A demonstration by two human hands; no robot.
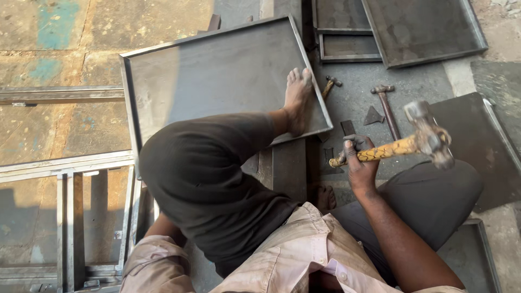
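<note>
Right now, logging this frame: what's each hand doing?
Left hand: hidden behind the knee, cannot be told.
Right hand: closed around the hammer, raised.

We have one view only, from our head, looking steeply down and close over our own lap; the metal tray (pixel 217 76) lies toward 11 o'clock, our hammer (pixel 418 142) at 3.
</note>
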